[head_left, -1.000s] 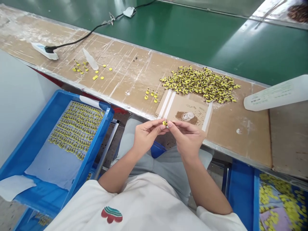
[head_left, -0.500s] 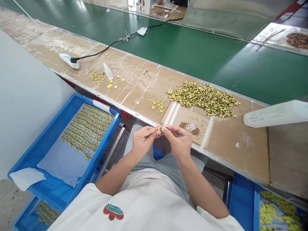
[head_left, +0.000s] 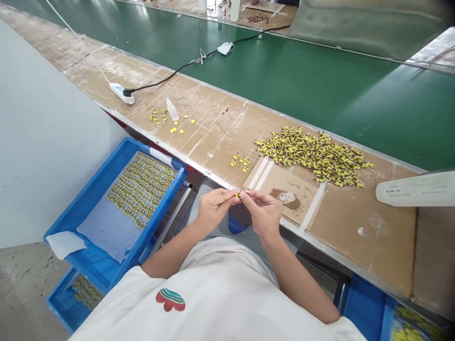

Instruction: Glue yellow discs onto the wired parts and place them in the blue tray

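Observation:
A tiny yellow-and-dark figure (head_left: 237, 193) is pinched between the fingertips of both hands, just off the table's front edge. My left hand (head_left: 213, 207) grips it from the left with thumb and forefinger. From the other side, my right hand (head_left: 263, 211) closes thumb and fingers on it, and its fine shape is too small to make out. Beyond the hands lies a big heap of similar yellow-and-dark figures (head_left: 316, 154). Several more figures (head_left: 241, 159) stand in a small group nearer me. A cardboard sheet (head_left: 259, 182) bears a whitish patch with brown bits around it.
A blue tray (head_left: 64, 220) at left holds rows of figures on a pale sheet. A small white bottle (head_left: 172, 110) stands among yellow discs (head_left: 181, 131). A large bottle (head_left: 415, 190) lies at right. A black cable (head_left: 156, 84) crosses the green belt (head_left: 320, 80).
The view has shifted, so table items sit lower and mostly further right. Both hands keep their pinch on the figure, with only slight finger movement.

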The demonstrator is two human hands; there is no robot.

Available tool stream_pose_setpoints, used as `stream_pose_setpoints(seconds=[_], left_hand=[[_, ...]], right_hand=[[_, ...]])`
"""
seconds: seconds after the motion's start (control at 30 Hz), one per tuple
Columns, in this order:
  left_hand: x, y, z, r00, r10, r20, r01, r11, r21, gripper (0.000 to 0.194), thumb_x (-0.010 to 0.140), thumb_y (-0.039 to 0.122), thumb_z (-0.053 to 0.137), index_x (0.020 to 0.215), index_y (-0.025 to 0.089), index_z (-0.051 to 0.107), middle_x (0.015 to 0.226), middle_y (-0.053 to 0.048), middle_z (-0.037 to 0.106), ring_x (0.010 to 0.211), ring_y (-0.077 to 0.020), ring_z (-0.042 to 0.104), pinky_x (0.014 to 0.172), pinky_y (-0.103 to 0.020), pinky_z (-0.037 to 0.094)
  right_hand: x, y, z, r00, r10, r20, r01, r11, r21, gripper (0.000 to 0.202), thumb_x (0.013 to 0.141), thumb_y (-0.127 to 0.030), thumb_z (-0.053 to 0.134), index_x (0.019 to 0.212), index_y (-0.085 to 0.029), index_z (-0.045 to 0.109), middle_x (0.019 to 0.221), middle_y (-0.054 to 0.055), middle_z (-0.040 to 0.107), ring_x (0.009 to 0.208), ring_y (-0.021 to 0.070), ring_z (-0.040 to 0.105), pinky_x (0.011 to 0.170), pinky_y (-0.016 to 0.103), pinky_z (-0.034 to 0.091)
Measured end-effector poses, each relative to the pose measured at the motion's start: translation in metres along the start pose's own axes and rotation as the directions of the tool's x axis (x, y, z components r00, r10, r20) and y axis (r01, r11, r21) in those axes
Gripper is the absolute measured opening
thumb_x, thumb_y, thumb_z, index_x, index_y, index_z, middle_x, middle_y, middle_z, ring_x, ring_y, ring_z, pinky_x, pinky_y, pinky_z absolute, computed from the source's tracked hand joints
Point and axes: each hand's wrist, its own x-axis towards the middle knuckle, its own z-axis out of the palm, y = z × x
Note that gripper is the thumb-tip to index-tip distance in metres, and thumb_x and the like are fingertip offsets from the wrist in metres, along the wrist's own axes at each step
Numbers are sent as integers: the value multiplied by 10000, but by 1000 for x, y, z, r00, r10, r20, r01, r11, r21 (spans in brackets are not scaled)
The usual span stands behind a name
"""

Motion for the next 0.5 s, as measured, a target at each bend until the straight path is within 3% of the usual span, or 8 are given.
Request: stream_pose_setpoints(seconds=[0.23, 0.5], left_hand=[[14, 1, 0, 995, 95, -26, -94, 994, 56, 287, 821, 197, 774, 1097, 274, 787, 933, -45, 791, 828, -122, 729, 747, -214, 589], [15, 1, 3, 981, 187, -56, -180, 978, 110, 276, 820, 178, 771, 1076, 277, 793, 851, -22, 792, 733, -99, 721, 672, -186, 574]], right_hand=[[10, -9, -1, 999, -38, 32, 38, 999, -6, 276, 639, -392, 919, 800, -210, 788, 783, 43, 776, 695, 149, 707, 705, 289, 600], [9, -13, 0, 1000, 4, 22, -5, 999, 51, 281, 609, -380, 935, 780, -214, 788, 770, 40, 779, 679, 144, 713, 685, 272, 608]])
